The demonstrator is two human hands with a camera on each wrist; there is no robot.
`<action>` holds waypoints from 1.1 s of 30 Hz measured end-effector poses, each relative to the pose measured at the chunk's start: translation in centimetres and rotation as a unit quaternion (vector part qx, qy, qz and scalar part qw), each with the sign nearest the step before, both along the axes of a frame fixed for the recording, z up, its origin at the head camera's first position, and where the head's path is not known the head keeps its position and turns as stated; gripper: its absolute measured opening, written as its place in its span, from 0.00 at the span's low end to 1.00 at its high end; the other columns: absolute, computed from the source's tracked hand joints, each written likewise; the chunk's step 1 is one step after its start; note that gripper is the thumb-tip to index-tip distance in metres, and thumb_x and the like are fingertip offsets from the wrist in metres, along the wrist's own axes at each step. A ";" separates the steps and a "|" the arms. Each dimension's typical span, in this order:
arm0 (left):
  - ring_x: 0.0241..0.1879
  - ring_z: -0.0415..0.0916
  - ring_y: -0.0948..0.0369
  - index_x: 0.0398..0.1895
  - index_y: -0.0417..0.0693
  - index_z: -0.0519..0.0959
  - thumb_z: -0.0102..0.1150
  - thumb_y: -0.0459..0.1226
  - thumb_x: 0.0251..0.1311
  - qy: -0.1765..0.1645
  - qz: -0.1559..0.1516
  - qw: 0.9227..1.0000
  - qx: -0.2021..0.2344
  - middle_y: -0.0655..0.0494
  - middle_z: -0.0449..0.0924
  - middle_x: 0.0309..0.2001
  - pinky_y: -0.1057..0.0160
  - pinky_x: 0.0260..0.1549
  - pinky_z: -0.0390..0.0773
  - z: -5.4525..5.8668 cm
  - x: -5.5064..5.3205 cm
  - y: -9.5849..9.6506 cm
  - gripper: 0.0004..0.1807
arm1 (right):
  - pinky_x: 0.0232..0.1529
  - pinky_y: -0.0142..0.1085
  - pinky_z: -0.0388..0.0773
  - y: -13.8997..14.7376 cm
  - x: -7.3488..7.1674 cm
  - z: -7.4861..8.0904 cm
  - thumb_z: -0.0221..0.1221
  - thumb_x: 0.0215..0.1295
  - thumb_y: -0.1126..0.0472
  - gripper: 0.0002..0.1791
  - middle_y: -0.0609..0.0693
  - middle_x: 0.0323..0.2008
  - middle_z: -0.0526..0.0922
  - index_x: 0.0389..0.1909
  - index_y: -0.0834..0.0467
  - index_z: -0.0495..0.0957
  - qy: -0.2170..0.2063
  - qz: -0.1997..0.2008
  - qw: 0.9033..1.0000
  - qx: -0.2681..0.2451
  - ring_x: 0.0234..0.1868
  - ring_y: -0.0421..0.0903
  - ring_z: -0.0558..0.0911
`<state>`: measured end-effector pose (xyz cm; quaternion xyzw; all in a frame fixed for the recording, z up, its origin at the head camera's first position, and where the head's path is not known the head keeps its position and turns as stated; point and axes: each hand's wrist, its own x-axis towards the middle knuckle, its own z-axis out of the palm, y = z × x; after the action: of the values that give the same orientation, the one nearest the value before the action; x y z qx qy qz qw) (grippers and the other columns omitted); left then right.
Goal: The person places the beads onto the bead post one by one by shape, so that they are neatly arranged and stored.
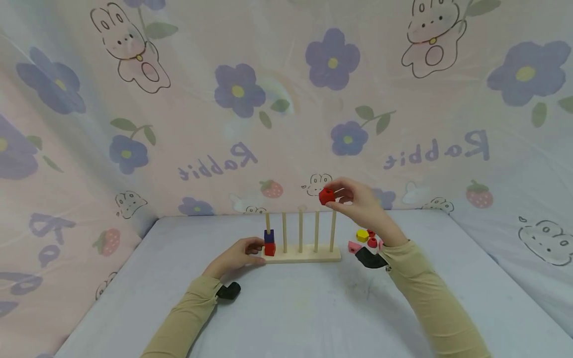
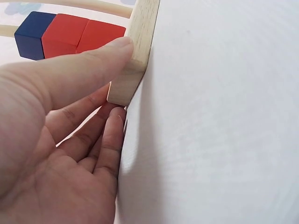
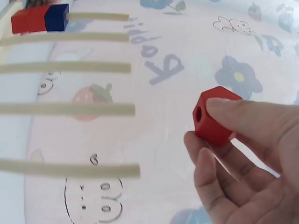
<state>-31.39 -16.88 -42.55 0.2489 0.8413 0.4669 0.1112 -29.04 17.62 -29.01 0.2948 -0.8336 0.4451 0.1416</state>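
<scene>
A wooden peg stand with several upright pegs stands on the table. On its leftmost peg sit two red cubes with a blue cube on top. My left hand holds the stand's left end, the thumb along the base and the fingers at its end and far side. Up above the rightmost peg, my right hand pinches a red hexagonal bead between thumb and fingers. The bead's hole faces the pegs in the right wrist view, and the bead is apart from them.
Right of the stand lie loose beads: a yellow one, a pink one and red ones, partly behind the right wrist. A printed curtain hangs behind the white table.
</scene>
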 end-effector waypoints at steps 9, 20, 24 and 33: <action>0.53 0.73 0.49 0.58 0.35 0.71 0.69 0.34 0.54 0.002 0.006 1.000 0.000 0.44 0.75 0.55 0.51 0.56 0.70 -1.5 -1.3 -0.5 0.29 | 0.41 0.35 0.79 -5.5 2.3 1.0 0.62 0.57 0.76 0.20 0.63 0.45 0.80 0.52 0.70 0.74 0.032 0.031 0.998 -0.039 0.42 0.56 0.80; 0.52 0.73 0.54 0.57 0.39 0.73 0.70 0.37 0.53 -0.014 0.004 1.000 0.002 0.50 0.76 0.53 0.54 0.57 0.70 -1.6 -1.7 -0.5 0.28 | 0.44 0.46 0.79 -8.7 -1.1 -3.5 0.63 0.59 0.73 0.20 0.57 0.45 0.80 0.53 0.65 0.75 0.080 0.061 0.992 -0.082 0.44 0.51 0.79; 0.52 0.73 0.54 0.58 0.39 0.73 0.70 0.37 0.54 -0.011 0.004 1.000 -0.002 0.49 0.76 0.53 0.53 0.57 0.70 -1.6 -1.7 -0.5 0.28 | 0.49 0.43 0.78 -9.3 -1.7 -4.4 0.63 0.60 0.70 0.19 0.53 0.46 0.81 0.53 0.61 0.76 0.083 0.063 0.991 -0.086 0.46 0.47 0.80; 0.53 0.72 0.50 0.58 0.36 0.72 0.69 0.35 0.54 -0.005 -0.001 1.000 -0.002 0.45 0.75 0.54 0.50 0.58 0.69 -1.5 -1.5 -0.4 0.28 | 0.47 0.37 0.79 -9.9 -2.3 -5.5 0.61 0.61 0.73 0.19 0.52 0.48 0.78 0.53 0.63 0.74 0.061 0.064 0.992 -0.089 0.44 0.46 0.81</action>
<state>-32.88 -17.33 -44.07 0.2472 0.8414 0.4663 0.1163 -31.29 7.67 -34.52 0.3602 -0.7599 0.5071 0.1888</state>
